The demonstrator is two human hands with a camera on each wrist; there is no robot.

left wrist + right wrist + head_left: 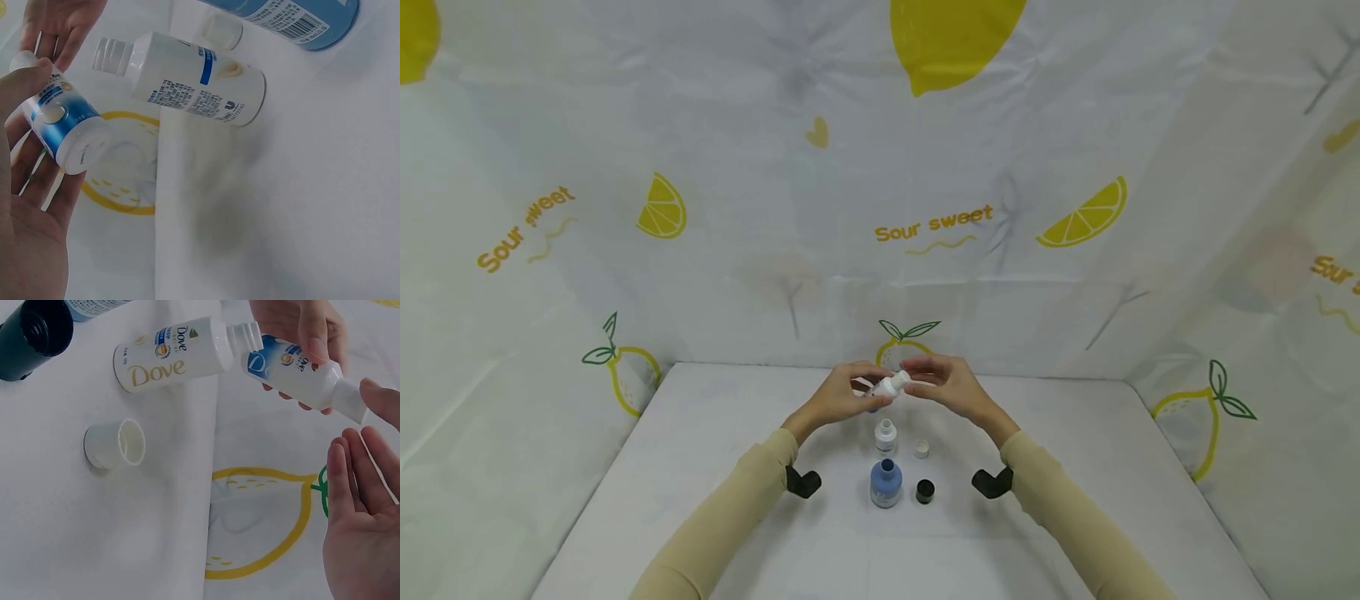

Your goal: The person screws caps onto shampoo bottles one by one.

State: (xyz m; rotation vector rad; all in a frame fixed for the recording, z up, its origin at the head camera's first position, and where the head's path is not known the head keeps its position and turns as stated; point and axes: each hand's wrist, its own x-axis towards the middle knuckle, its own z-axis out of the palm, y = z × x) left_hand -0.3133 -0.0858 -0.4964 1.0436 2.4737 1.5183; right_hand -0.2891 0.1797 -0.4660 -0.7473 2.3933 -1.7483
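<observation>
My left hand (835,398) grips a small white bottle with a blue label (287,362), tilted above the back of the table. Its white cap (349,400) points toward my right hand (955,387). In the right wrist view the right thumb lies right at this cap, while the other fingers stretch out nearly straight below it. Just in front of the hands stands an uncapped white Dove bottle (885,437), its threaded neck bare. A loose white cap (114,445) sits on the table beside it, with the open side showing.
Nearer on the white table (760,550) stands a larger blue bottle (886,485) with an open neck. To its right is a dark cap (925,492). A lemon-printed white sheet (820,242) hangs behind the table's back edge.
</observation>
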